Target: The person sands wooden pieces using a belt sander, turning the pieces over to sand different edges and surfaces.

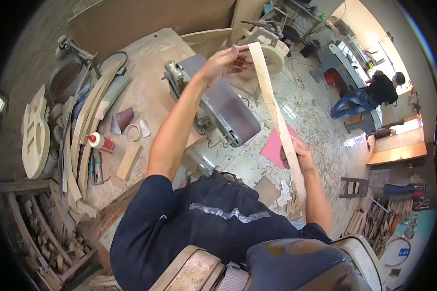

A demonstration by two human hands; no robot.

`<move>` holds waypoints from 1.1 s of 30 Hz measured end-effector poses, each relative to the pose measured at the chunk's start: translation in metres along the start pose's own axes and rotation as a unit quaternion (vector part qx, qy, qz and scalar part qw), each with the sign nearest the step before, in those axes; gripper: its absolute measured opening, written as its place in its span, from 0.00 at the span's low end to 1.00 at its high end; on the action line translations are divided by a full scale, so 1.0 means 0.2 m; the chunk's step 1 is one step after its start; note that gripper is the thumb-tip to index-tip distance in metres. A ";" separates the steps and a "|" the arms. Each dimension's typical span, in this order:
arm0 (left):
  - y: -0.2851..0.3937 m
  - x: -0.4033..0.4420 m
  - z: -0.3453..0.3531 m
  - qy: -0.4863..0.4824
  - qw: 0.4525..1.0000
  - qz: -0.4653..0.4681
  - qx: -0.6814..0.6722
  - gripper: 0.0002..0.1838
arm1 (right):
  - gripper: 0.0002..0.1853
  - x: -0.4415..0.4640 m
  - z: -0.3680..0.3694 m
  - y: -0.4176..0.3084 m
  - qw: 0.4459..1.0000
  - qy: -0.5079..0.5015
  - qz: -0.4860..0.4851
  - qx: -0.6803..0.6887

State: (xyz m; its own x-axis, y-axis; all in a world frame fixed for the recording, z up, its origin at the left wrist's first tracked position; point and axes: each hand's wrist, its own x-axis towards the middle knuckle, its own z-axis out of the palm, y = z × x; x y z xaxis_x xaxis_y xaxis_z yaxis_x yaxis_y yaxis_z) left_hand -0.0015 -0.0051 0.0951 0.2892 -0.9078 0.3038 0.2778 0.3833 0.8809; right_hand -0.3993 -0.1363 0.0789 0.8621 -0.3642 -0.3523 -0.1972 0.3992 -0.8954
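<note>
Littered workshop floor (311,104), laden desk (153,63): one pale wooden strip (272,99), aloft beside the belt sander (223,99), our right grip (301,156) clamped on its lower half, left grip (226,61) at its upper end, closure unclear; seemingly inspection, next requiring steady two-handed support.

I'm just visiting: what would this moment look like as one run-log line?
Wooden strip: in hand | left hand: at its far end | right hand: gripping lower down | nearby: belt sander

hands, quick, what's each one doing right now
Left hand: at the far end of the wooden strip; whether open or gripping cannot be told.
Right hand: closed, holding the strip nearer the body.
</note>
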 end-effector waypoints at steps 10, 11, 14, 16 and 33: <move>-0.01 -0.01 0.15 0.061 0.997 -0.013 0.048 0.38 | 0.27 0.02 0.05 0.13 0.994 -0.090 -0.015 0.058; -0.02 -0.01 0.18 0.085 0.996 -0.007 0.027 0.38 | 0.27 0.03 0.04 0.13 0.993 -0.099 -0.015 0.062; -0.14 -0.05 0.26 0.136 0.990 -0.017 -0.019 0.39 | 0.26 0.06 0.06 0.10 0.991 -0.112 -0.021 0.074; -0.28 -0.10 0.32 0.144 0.987 -0.065 -0.032 0.39 | 0.26 0.08 0.11 0.07 0.991 -0.101 -0.029 0.080; 0.08 -0.47 1.09 0.368 0.848 0.128 0.360 0.34 | 0.19 0.35 0.38 -0.38 0.873 -0.252 -0.276 -0.313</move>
State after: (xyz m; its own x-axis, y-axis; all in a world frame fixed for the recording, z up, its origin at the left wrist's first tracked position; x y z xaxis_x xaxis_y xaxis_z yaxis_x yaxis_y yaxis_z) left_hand -0.2238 0.0490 0.1597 0.8220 -0.3576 0.4432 -0.4346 0.1089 0.8940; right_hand -0.2876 -0.1284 0.1430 0.9714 0.1232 0.2030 0.2324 -0.3159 -0.9199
